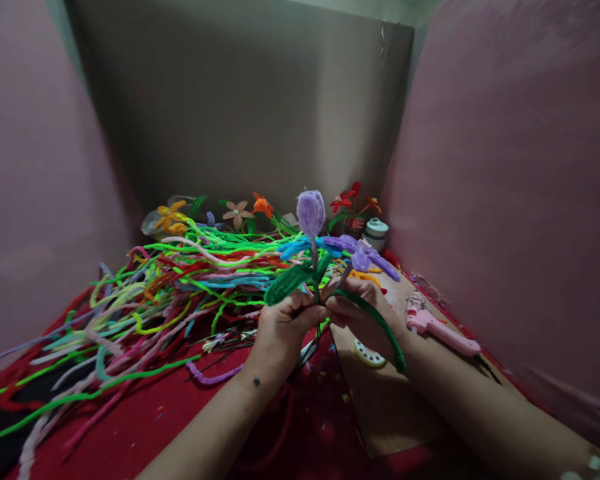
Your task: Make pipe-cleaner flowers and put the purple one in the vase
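My left hand and my right hand meet in front of me, fingers pinched together around thin stems. Between them stands an upright pipe-cleaner flower with a lilac bud and dark green leaves. A second flower, lilac with open petals, leans right above my right hand. From that hand a green pipe cleaner curves down over the wrist. Blue petals show behind the bud; whether they belong to the held flowers I cannot tell. The fingers partly hide the stems.
Many coloured pipe cleaners are heaped on the red cloth at left. A pink glue gun lies at right beside a brown board. Finished flowers and a small pale jar stand at the back.
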`<state>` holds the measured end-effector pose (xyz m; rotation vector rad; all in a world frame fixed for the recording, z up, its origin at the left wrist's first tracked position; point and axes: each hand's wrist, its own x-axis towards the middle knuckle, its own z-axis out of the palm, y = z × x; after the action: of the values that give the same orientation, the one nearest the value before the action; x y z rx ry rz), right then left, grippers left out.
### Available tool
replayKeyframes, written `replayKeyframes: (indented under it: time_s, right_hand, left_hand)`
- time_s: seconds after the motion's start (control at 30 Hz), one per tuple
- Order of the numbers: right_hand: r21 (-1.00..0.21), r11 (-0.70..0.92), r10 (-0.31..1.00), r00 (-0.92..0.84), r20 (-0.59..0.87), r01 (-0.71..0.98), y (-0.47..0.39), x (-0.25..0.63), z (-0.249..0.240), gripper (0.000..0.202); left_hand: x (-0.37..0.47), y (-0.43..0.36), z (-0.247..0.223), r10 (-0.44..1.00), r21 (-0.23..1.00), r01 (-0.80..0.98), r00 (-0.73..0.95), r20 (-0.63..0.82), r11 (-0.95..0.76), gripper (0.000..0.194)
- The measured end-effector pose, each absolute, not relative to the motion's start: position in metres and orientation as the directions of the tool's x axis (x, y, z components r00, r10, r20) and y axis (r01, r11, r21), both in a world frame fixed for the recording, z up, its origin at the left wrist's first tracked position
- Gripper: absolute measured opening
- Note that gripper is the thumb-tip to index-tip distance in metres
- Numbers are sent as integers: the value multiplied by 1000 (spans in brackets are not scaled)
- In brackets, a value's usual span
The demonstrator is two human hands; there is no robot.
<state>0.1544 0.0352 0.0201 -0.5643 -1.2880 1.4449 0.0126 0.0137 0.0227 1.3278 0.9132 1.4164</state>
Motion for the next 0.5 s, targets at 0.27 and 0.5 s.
replayKeyframes:
  time_s: [0.27, 0.5]
  right_hand:
    - [-898, 224, 907, -257, 335, -379, 32, 151, 20, 14]
    - [-917, 320, 852, -352, 388, -236, 33, 153, 24, 17]
  left_hand:
    - [10, 11, 22, 954, 953, -68, 32, 299, -296, 8]
    - [11, 11, 22, 966, 962, -100, 14, 257, -254, 7]
